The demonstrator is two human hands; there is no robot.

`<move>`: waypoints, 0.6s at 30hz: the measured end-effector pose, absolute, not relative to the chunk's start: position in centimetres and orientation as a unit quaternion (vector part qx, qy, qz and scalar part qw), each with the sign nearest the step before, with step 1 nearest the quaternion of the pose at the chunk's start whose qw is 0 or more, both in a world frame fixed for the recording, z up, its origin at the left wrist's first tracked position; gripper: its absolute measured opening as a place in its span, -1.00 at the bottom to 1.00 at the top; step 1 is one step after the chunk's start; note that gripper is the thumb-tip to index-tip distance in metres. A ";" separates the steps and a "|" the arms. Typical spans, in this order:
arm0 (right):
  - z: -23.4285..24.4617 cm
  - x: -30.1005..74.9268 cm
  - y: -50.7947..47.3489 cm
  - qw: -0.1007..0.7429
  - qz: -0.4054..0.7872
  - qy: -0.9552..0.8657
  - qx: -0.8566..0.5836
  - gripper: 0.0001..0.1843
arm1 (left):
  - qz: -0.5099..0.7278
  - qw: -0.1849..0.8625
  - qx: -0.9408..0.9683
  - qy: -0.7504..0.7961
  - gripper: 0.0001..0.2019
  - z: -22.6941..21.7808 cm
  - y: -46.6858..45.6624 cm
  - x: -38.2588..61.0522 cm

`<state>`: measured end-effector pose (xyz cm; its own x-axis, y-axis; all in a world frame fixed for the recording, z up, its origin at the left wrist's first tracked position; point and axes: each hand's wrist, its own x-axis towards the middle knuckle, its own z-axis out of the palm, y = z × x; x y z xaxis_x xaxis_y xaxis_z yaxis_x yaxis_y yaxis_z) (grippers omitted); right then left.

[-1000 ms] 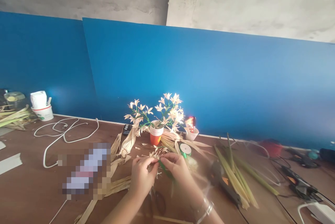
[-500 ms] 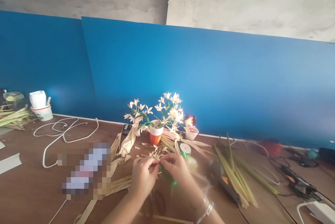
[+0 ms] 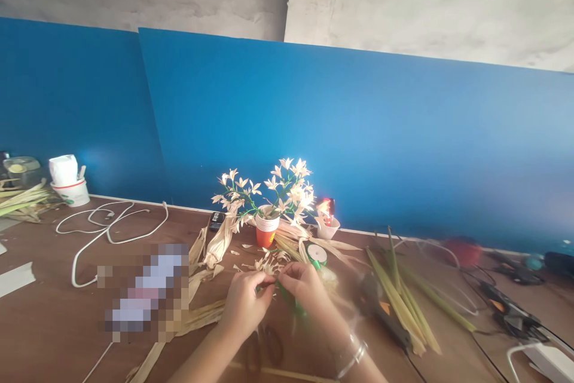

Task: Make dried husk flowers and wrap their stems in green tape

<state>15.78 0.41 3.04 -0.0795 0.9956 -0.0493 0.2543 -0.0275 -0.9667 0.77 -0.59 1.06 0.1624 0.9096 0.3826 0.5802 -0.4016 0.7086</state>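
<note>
Over the table, my left hand (image 3: 249, 300) and my right hand (image 3: 307, 292) meet with thumbs and fingertips pinched together. A strip of green tape (image 3: 287, 294) hangs from the pinch of my right hand. What my left fingertips grip is too small to make out. Just beyond the hands lie pale husk scraps (image 3: 269, 263) and a roll of green tape (image 3: 317, 254). Behind them stands a red and white paper cup (image 3: 266, 232) holding husk flowers (image 3: 296, 189) on green stems. Below my wrists, a pair of scissors (image 3: 265, 347) is partly visible and blurred.
Dry corn husks (image 3: 219, 245) lie left of the cup. To the right are a dark glue gun (image 3: 383, 314) and long green-yellow leaves (image 3: 403, 299). White cables (image 3: 107, 230) and a blurred-out device (image 3: 146, 293) lie left. A blue partition (image 3: 350, 132) borders the table.
Both hands stay pinched together and have shifted very slightly right. The green tape hanging under my right hand has moved a little. The scissors below show somewhat more.
</note>
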 end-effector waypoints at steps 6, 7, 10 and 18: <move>3.1 15.9 0.4 0.375 0.469 -0.588 -0.542 -0.66 | 0.401 0.290 0.688 0.530 -0.85 1.3 -0.4 0.3; 3.3 16.0 0.5 0.383 0.459 -0.594 -0.539 -0.64 | 0.413 0.310 0.670 0.533 -0.85 1.3 -0.3 0.2; 4.1 16.3 0.3 0.425 0.366 -0.600 -0.570 -0.60 | 0.452 0.378 0.603 0.537 -0.86 1.1 0.1 -0.1; 3.8 13.6 -4.0 0.097 0.203 -0.764 -0.605 -0.95 | 0.479 0.549 0.450 0.516 -0.81 1.2 1.0 -1.0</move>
